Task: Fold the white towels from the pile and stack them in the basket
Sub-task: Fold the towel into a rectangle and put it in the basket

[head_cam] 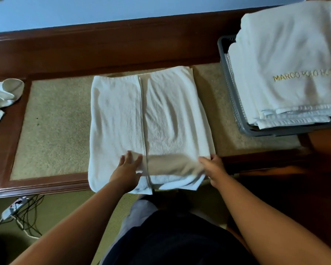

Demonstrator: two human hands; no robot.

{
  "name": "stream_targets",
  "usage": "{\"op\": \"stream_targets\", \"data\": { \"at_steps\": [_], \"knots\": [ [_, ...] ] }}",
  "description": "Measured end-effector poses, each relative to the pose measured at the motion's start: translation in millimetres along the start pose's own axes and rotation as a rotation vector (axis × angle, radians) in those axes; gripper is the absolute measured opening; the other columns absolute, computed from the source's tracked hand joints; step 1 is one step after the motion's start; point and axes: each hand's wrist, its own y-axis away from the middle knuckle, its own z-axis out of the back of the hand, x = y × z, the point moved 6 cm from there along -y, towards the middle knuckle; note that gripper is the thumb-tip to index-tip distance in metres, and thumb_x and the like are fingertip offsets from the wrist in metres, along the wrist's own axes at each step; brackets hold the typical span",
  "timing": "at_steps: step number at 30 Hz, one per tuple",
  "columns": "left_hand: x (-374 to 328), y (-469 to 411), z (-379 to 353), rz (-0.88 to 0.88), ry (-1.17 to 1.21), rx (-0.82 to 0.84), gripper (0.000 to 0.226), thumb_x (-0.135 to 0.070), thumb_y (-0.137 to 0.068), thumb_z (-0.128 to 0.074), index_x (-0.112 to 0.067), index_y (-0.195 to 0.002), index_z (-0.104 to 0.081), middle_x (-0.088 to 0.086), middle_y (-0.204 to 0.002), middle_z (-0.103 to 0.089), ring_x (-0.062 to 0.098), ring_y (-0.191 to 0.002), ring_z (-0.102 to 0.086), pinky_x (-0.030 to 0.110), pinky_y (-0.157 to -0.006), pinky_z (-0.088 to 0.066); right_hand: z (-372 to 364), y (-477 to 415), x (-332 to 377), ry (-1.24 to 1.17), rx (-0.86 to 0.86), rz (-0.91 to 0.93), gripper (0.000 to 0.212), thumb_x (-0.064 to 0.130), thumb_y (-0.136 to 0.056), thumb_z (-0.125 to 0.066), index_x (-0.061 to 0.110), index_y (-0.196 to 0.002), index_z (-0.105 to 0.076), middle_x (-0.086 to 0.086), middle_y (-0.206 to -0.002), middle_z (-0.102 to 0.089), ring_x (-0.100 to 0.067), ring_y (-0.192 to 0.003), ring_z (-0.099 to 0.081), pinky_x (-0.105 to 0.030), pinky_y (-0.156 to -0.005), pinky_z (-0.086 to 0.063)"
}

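Observation:
A white towel (147, 119) lies partly folded on the wooden table, its two side flaps meeting at a seam down the middle. My left hand (127, 169) rests flat on its near edge, fingers spread beside the seam. At the near right corner my right hand (212, 167) grips the towel's edge with curled fingers. A grey plastic basket (230, 87) stands at the right, stacked high with folded white towels (287, 60); the top one bears gold lettering. The rest of the crumpled white pile (2, 98) shows at the far left edge.
The table (52, 127) has a beige inset top and a dark wooden frame, set against a pale wall. A white power strip with dark cables (17, 209) lies on the floor at the lower left. My lap fills the bottom centre.

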Motion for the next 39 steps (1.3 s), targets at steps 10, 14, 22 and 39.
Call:
{"op": "stream_targets", "data": {
  "at_steps": [10,14,22,39],
  "knots": [
    [-50,-11,9,-0.071,-0.099,0.089,0.066,-0.037,-0.101,-0.051,-0.032,-0.158,-0.018,0.015,-0.167,0.004,0.040,-0.151,-0.016,0.051,-0.118,-0.032,30,-9,9,-0.095,0.015,0.026,0.035,0.022,-0.086,-0.078,0.002,-0.112,-0.067,-0.012,-0.100,-0.071,-0.029,-0.087,-0.068,-0.033,-0.067,-0.054],
    [-118,-16,-7,-0.289,-0.096,0.195,0.064,-0.035,-0.102,-0.051,-0.043,-0.157,-0.019,-0.002,-0.168,0.011,0.030,-0.155,0.001,0.052,-0.122,-0.021,32,-1,4,-0.096,-0.051,0.095,0.028,0.021,-0.091,-0.072,0.005,-0.113,-0.065,-0.013,-0.104,-0.070,-0.027,-0.089,-0.067,-0.035,-0.072,-0.056],
    [-168,-20,-15,-0.357,-0.278,0.197,0.063,-0.028,-0.104,-0.047,-0.046,-0.157,-0.018,0.002,-0.168,0.013,0.033,-0.155,0.007,0.054,-0.121,-0.023,28,15,-24,0.262,0.121,0.106,0.038,0.023,-0.086,-0.078,0.018,-0.120,-0.063,0.000,-0.105,-0.067,-0.019,-0.098,-0.064,-0.034,-0.083,-0.052],
    [-280,-37,-1,-0.828,-0.770,-0.074,0.060,-0.005,-0.092,-0.049,-0.022,-0.149,-0.039,0.014,-0.143,-0.042,0.036,-0.120,-0.049,0.044,-0.089,-0.050,55,23,-79,0.767,0.209,0.181,0.017,0.032,-0.084,-0.050,0.029,-0.070,-0.058,-0.004,-0.080,-0.053,-0.030,-0.088,-0.057,-0.035,-0.073,-0.040]
  ]
}}
